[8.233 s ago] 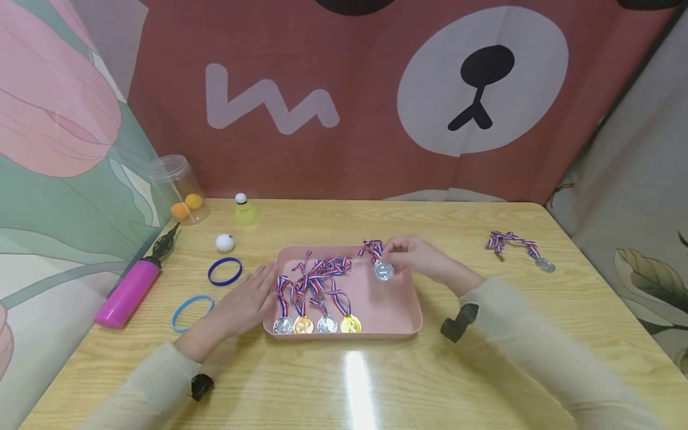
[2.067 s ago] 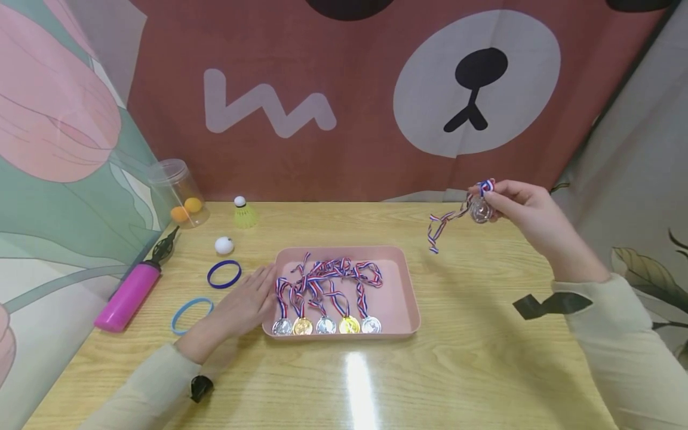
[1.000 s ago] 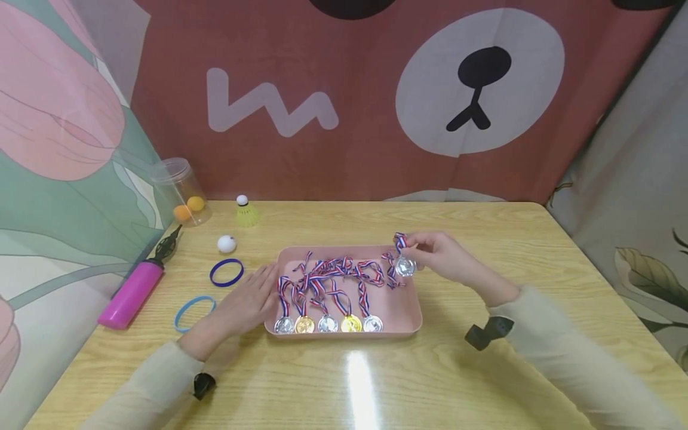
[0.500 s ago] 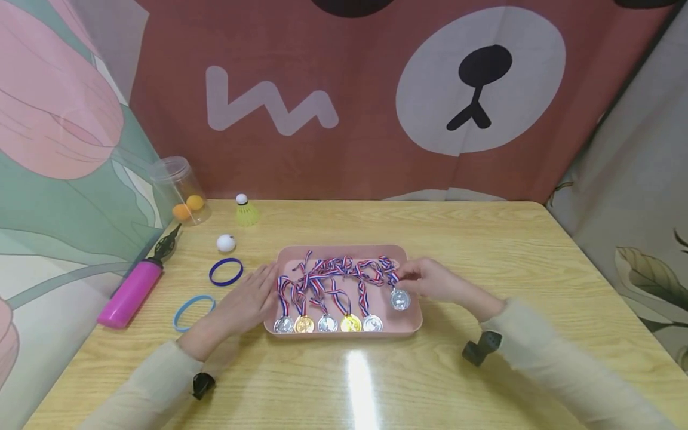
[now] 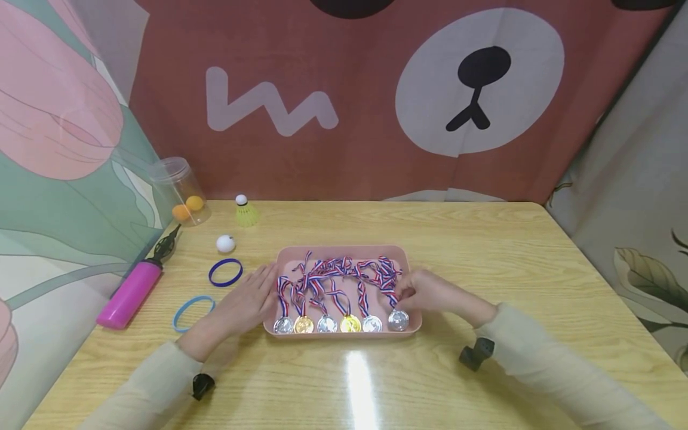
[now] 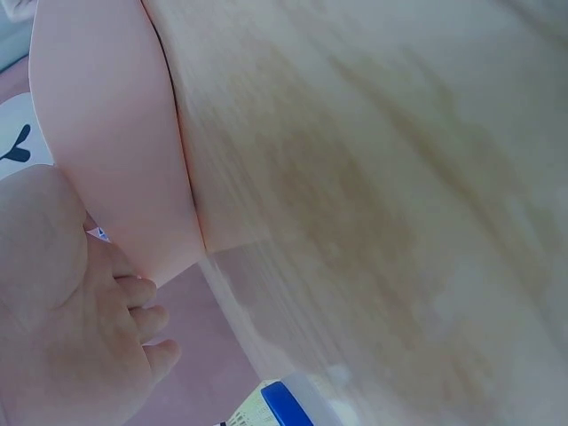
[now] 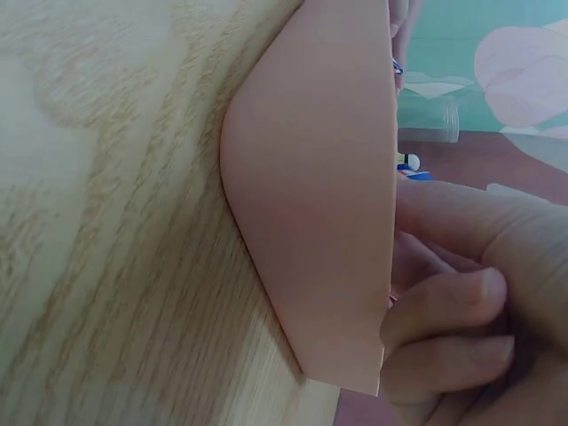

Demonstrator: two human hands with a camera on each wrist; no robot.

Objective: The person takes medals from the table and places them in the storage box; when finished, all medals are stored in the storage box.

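My left hand point(image 5: 244, 304) lies with its fingers extended along the left side of a pink tray point(image 5: 416, 310); the left wrist view shows its palm against the tray's outer wall point(image 6: 111, 115). My right hand point(image 5: 430, 292) reaches over the tray's right rim and pinches the ribbon of a silver medal point(image 5: 398, 321), just above the disc. That medal is at the right end of a row along the tray's near side, beside another silver medal point(image 5: 372, 324) and a gold medal point(image 5: 350, 324). Curled fingers point(image 7: 444, 306) show in the right wrist view, but the tray wall hides the medal there.
Left of the tray lie a dark blue wristband point(image 5: 226, 272), a light blue wristband point(image 5: 193, 313) and a pink hand pump point(image 5: 131, 294). Behind them are a white ball point(image 5: 226, 243), a yellow shuttlecock point(image 5: 246, 214) and a clear jar point(image 5: 174, 185) with orange balls.
The right hand has brought a silver medal from the table's right side into the tray and lowered it toward the near edge. Another silver medal was placed earlier. The left hand has stayed put.
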